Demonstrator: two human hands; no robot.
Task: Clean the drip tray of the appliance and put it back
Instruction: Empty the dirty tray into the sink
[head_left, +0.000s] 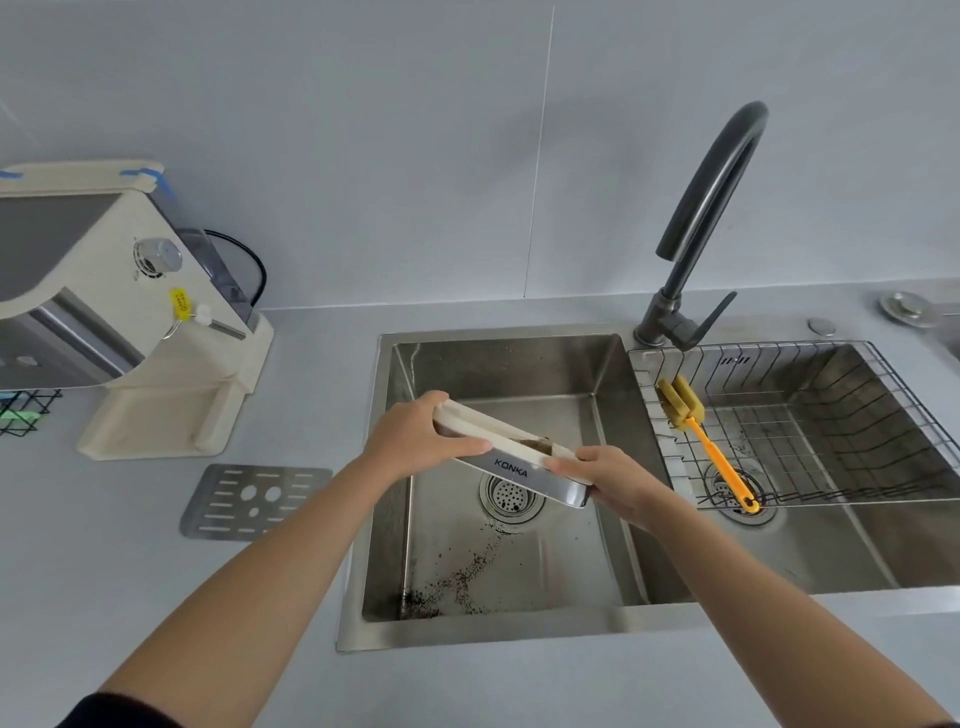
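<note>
The cream drip tray (514, 457), with a shiny metal front marked KONKA, is held tilted over the left sink basin (519, 551). Brown residue lies in its lower right end. My left hand (415, 441) grips its left end and my right hand (608, 478) grips its right end. The cream coffee appliance (130, 312) stands at the left on the counter, its tray slot bare. The tray's perforated metal grate (254, 501) lies flat on the counter in front of the appliance. Dark grounds are scattered on the left basin's floor near the drain (511, 496).
A dark faucet (701, 228) rises between the two basins. The right basin holds a wire rack (810, 415) with a yellow-orange sponge brush (701, 436) leaning in it. A black wire basket (26, 410) sits at the far left edge.
</note>
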